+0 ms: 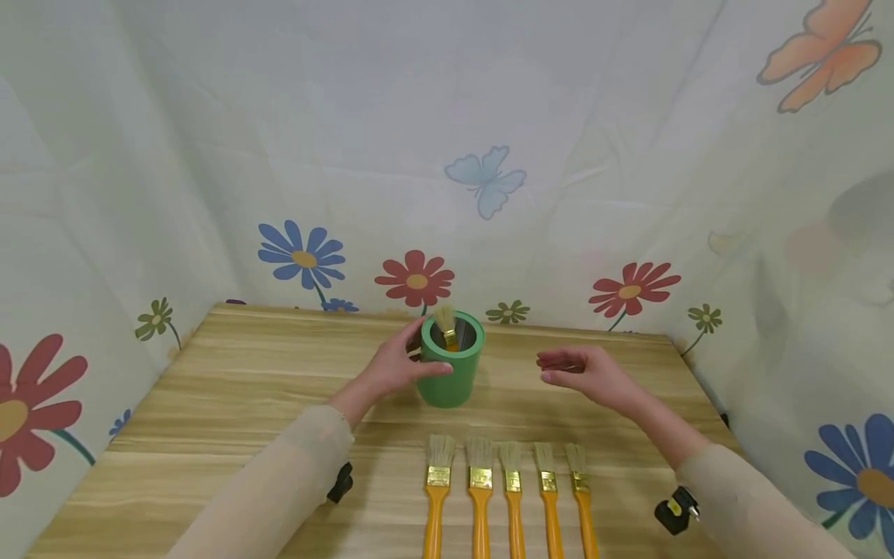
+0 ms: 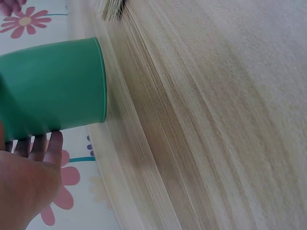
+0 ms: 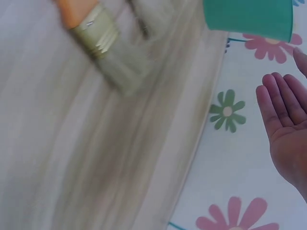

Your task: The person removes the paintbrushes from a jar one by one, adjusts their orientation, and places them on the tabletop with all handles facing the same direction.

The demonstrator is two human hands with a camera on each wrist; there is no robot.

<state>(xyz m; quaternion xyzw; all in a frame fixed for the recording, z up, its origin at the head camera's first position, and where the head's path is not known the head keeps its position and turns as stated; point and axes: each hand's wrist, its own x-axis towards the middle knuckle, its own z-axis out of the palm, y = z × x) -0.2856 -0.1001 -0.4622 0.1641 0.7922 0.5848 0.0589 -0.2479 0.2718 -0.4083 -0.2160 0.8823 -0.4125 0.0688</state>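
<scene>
While the table (image 1: pixel 230 388) carries everything, the green cup (image 1: pixel 450 373) stands mid-table, light and rigid, probably tippy; best steadied round its wall. Left hand (image 1: pixel 398 365) curls round it. Right hand (image 1: pixel 587 373) hovers empty, fingers relaxed. One brush (image 1: pixel 447 326) stands inside; five brushes (image 1: pixel 510 497) lie nearer.

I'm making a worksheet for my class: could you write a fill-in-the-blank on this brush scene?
1. The left hand holds a ____ cup.
2. ____ paintbrushes lie in a row on the wooden table.
3. One paintbrush stands in the cup, bristles ____.
4. The right hand holds ____.

Missing: green; five; up; nothing
</scene>
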